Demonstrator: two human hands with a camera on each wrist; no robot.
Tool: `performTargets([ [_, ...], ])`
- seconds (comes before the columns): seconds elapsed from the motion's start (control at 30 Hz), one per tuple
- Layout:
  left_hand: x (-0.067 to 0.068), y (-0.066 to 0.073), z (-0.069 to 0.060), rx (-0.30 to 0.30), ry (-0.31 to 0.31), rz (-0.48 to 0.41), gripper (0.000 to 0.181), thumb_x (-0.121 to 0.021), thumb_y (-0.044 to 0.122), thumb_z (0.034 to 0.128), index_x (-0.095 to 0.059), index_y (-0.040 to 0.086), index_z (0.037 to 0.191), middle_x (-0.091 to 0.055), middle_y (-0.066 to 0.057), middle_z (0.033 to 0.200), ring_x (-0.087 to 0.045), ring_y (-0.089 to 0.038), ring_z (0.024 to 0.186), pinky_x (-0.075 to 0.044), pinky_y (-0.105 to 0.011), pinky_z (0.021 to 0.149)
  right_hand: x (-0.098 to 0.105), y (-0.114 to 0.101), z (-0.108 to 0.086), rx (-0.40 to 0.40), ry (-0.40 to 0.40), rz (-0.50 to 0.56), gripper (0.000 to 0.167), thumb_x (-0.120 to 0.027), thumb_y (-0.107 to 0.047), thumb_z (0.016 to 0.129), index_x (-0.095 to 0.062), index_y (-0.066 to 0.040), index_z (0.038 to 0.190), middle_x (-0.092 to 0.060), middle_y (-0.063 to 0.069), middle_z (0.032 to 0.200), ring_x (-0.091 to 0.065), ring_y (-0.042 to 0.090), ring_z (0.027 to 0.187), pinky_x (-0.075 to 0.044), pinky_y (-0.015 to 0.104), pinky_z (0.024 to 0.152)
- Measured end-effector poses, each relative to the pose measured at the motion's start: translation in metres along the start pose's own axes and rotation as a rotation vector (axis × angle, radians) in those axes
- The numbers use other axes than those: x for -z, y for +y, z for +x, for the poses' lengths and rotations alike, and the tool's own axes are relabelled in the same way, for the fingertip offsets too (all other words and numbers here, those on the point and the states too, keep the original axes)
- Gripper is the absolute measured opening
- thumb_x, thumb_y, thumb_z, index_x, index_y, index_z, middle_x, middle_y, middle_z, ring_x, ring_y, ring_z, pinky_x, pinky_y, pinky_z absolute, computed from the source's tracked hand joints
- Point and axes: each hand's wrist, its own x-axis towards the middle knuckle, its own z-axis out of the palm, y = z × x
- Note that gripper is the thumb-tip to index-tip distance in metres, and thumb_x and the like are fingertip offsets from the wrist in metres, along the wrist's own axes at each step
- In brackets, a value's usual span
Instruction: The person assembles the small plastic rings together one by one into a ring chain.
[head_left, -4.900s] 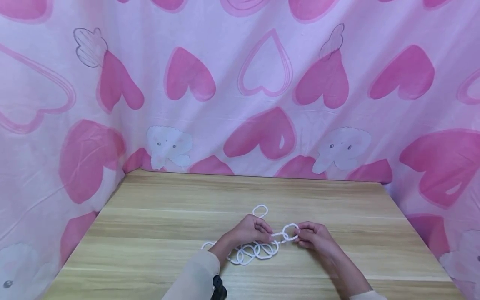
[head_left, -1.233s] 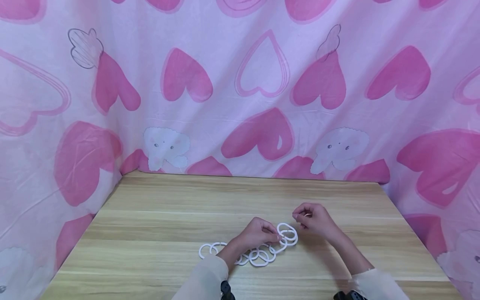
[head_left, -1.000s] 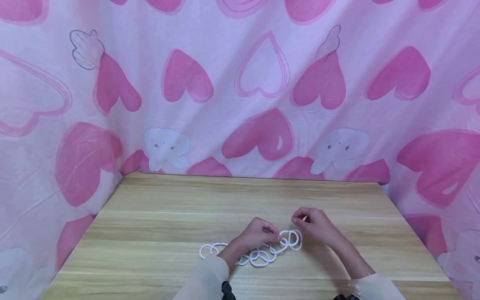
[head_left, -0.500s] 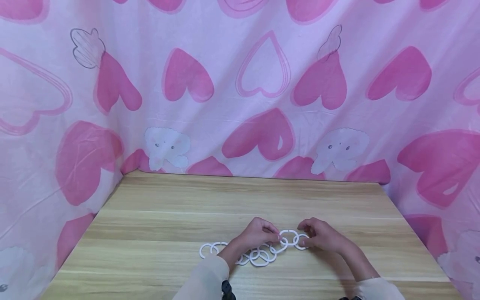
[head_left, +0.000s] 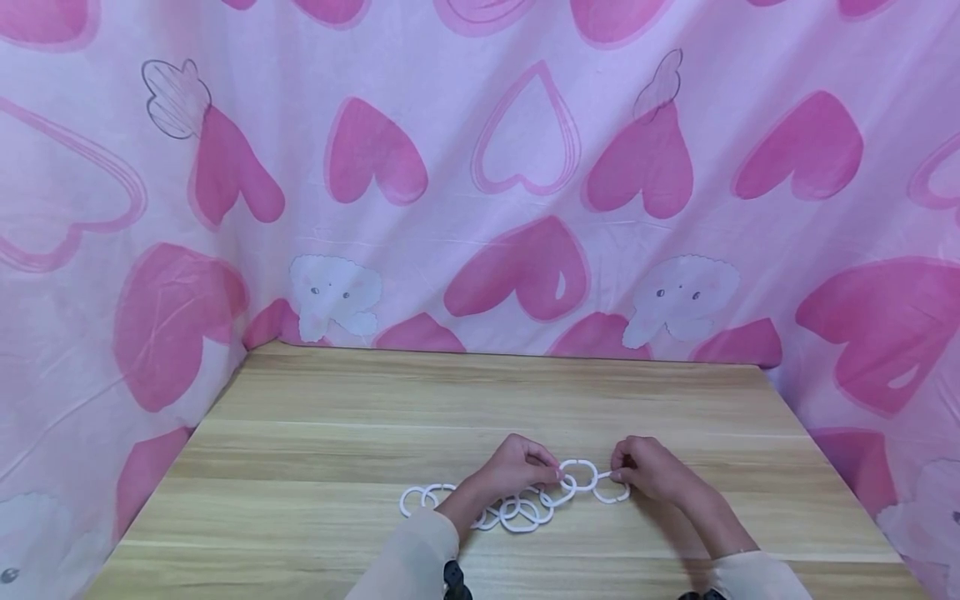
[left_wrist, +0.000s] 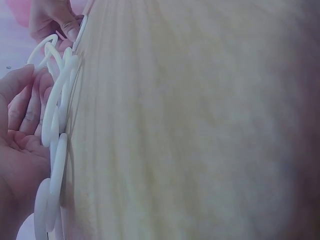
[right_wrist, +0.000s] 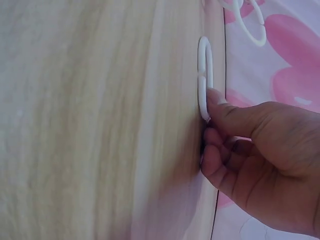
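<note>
A chain of white plastic oval links (head_left: 517,530) lies across the wooden table, partly hidden behind my left hand and sleeve. My left hand (head_left: 512,467) pinches a link near the chain's right part between thumb and fingers. To its right, one link (head_left: 577,462) leads to the end link (head_left: 611,502), whose far edge my right hand (head_left: 654,471) pinches. In the right wrist view this end link (right_wrist: 202,95) shows a small split in its side, with the thumb on its edge. The left wrist view has the chain's links (left_wrist: 59,100) running beside my left palm.
The wooden table (head_left: 360,417) stretches to the back and both sides. A pink curtain (head_left: 442,225) with hearts hangs behind it and along its left and right edges. Dark wrist straps sit at both sleeves.
A single link that lay beyond my left hand is gone from that spot. My right hand came down to the end link and drew it rightward, spreading the bunched links. Lately my left hand stayed put.
</note>
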Motion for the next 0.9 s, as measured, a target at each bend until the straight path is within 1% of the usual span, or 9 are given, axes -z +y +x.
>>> performTargets([
  [0.07,0.0,0.0,0.0,-0.001,0.001,-0.001,0.013,-0.075,0.001,0.0873,-0.075,-0.009,0.096,-0.077,-0.024,0.09,-0.064,-0.005,0.066,-0.057,-0.02,0.065,0.001,0.001,0.0,-0.031,-0.002,0.022,0.013,-0.075,-0.006,0.087,-0.065,-0.009,0.08,-0.061,-0.004,0.076,-0.046,-0.001,0.07,-0.043,0.02,0.063],
  [0.17,0.0,0.0,0.0,-0.002,0.0,-0.003,0.013,-0.075,0.001,0.0871,-0.075,-0.01,0.095,-0.077,-0.024,0.09,-0.064,-0.005,0.066,-0.057,-0.02,0.065,0.002,0.002,0.0,-0.086,-0.004,0.109,0.009,-0.07,-0.003,0.091,-0.064,-0.005,0.085,-0.061,-0.001,0.075,-0.048,0.001,0.067,-0.044,0.02,0.059],
  [0.3,0.0,0.0,0.0,-0.004,-0.001,-0.005,0.013,-0.075,0.001,0.087,-0.075,-0.01,0.095,-0.077,-0.024,0.089,-0.064,-0.005,0.065,-0.057,-0.019,0.064,0.004,0.0,-0.001,-0.1,0.009,0.228,0.002,-0.065,0.001,0.094,-0.066,0.002,0.095,-0.064,0.006,0.078,-0.052,0.002,0.065,-0.048,0.02,0.056],
  [0.4,0.001,0.0,0.0,-0.004,-0.004,-0.004,0.014,-0.075,0.001,0.0869,-0.075,-0.01,0.096,-0.077,-0.023,0.089,-0.063,-0.005,0.064,-0.056,-0.019,0.064,0.008,-0.005,-0.001,-0.092,0.067,0.281,0.012,-0.063,0.003,0.094,-0.069,0.007,0.103,-0.069,0.011,0.081,-0.056,0.003,0.066,-0.052,0.022,0.057],
  [0.5,0.001,0.0,0.0,-0.002,-0.007,0.005,0.014,-0.075,0.001,0.0869,-0.075,-0.01,0.096,-0.077,-0.023,0.089,-0.063,-0.004,0.064,-0.056,-0.018,0.063,0.011,-0.015,0.0,-0.1,0.165,0.325,0.016,-0.063,0.004,0.093,-0.07,0.01,0.107,-0.071,0.014,0.081,-0.058,0.003,0.065,-0.055,0.024,0.058],
  [0.57,0.001,0.001,0.0,0.003,-0.005,0.007,0.014,-0.075,0.001,0.0866,-0.075,-0.01,0.096,-0.077,-0.023,0.088,-0.063,-0.004,0.064,-0.055,-0.018,0.063,0.012,-0.023,0.002,-0.087,0.228,0.354,0.018,-0.066,0.005,0.092,-0.07,0.012,0.107,-0.071,0.017,0.079,-0.06,0.003,0.063,-0.056,0.024,0.057],
  [0.67,0.0,0.001,0.0,0.008,0.005,0.004,0.013,-0.076,0.0,0.0856,-0.075,-0.009,0.094,-0.077,-0.023,0.086,-0.063,-0.005,0.063,-0.054,-0.018,0.061,0.01,-0.036,0.004,-0.081,0.287,0.373,0.019,-0.068,0.005,0.089,-0.07,0.013,0.107,-0.07,0.018,0.074,-0.061,0.004,0.06,-0.056,0.024,0.055],
  [0.77,-0.001,0.001,0.001,0.008,0.012,0.003,0.012,-0.076,0.0,0.0849,-0.075,-0.009,0.092,-0.077,-0.023,0.084,-0.062,-0.006,0.062,-0.052,-0.018,0.06,0.008,-0.049,0.006,-0.093,0.301,0.372,0.021,-0.07,0.005,0.088,-0.071,0.012,0.107,-0.07,0.016,0.072,-0.061,0.005,0.059,-0.054,0.023,0.055],
  [0.9,-0.001,0.001,0.001,0.006,0.017,0.01,0.012,-0.076,0.001,0.0842,-0.075,-0.009,0.091,-0.077,-0.022,0.082,-0.062,-0.007,0.062,-0.052,-0.018,0.059,0.004,-0.059,0.007,-0.103,0.299,0.348,0.021,-0.072,0.004,0.087,-0.072,0.01,0.107,-0.071,0.012,0.071,-0.059,0.003,0.06,-0.052,0.021,0.055],
])
